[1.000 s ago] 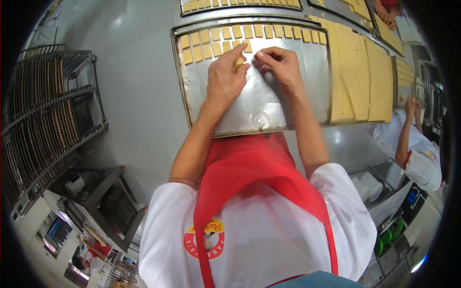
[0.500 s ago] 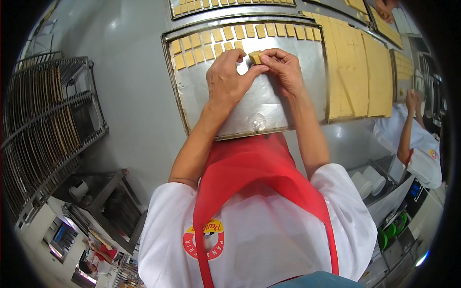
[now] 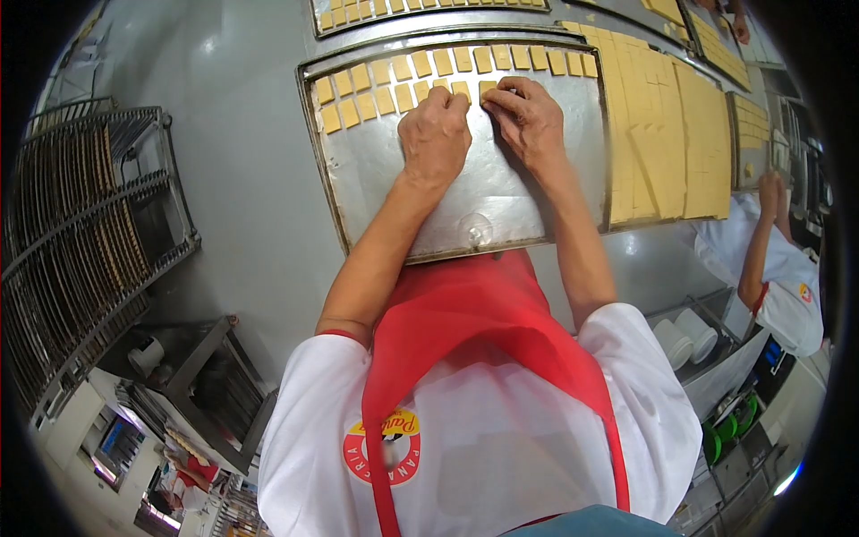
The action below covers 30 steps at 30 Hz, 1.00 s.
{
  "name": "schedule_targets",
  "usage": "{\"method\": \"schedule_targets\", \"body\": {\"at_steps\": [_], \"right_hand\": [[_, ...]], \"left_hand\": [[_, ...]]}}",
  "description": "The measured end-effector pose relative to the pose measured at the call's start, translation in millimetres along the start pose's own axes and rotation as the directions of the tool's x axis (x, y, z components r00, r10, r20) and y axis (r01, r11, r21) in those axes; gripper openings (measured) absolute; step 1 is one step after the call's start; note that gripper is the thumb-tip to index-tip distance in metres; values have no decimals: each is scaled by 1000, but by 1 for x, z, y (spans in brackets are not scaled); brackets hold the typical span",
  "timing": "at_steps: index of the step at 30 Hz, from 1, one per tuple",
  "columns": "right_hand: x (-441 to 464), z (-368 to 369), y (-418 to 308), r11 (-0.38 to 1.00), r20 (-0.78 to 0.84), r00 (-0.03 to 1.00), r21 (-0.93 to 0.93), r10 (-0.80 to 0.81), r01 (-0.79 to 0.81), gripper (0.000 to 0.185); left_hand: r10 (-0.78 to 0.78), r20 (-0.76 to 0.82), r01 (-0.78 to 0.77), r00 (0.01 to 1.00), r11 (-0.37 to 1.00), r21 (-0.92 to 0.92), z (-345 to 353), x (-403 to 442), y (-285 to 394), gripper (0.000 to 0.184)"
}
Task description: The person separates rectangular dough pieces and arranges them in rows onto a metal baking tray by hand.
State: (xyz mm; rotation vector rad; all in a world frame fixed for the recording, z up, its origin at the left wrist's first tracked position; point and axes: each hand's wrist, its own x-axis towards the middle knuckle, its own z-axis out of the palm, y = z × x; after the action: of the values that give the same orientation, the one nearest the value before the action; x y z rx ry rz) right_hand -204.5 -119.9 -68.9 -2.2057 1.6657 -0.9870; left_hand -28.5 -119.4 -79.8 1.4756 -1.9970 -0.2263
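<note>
A metal baking tray (image 3: 394, 188) lies in front of me with small yellow rectangles of dough set out in two rows at its far side. The far row runs across the tray, and the nearer row reaches from the left edge to about the middle. My left hand (image 3: 436, 134) is closed at the second row, fingertips at a dough piece (image 3: 461, 89). Just to its right, my right hand (image 3: 530, 121) pinches another dough piece (image 3: 486, 88) between thumb and fingers, low over the tray. The fingers partly cover both pieces.
A yellow dough sheet (image 3: 658, 134) with cut lines adjoins the tray on the right. Behind lies another tray (image 3: 429, 12) of small pieces. A co-worker's hands (image 3: 771, 192) show at far right. A rack of trays (image 3: 89, 215) stands left.
The pieces held together between my hands are now apart. My left hand has closed and set its piece in the second row; my right hand has moved slightly farther up the tray.
</note>
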Motion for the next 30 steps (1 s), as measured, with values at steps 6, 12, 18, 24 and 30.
{"method": "schedule_targets", "body": {"at_steps": [6,12,18,24,30], "right_hand": [[5,3,0,999,-29,999,-13,-41,40,15],[5,14,-2,1000,-78,997,2,5,-5,15],[-4,5,-9,999,-70,997,19,-24,25,24],[-43,-44,-22,998,-49,998,-39,49,-51,28],[-78,-112,18,987,-116,988,-108,106,-119,23]], "left_hand": [[43,-21,-43,999,999,-20,-3,4,4,2],[-6,26,6,1000,1000,5,1,2,0,5],[-35,103,44,994,995,-87,-23,-3,17,22],[33,224,18,974,975,-222,-55,-40,24,35],[44,312,29,949,974,-225,-68,-71,38,31]]}}
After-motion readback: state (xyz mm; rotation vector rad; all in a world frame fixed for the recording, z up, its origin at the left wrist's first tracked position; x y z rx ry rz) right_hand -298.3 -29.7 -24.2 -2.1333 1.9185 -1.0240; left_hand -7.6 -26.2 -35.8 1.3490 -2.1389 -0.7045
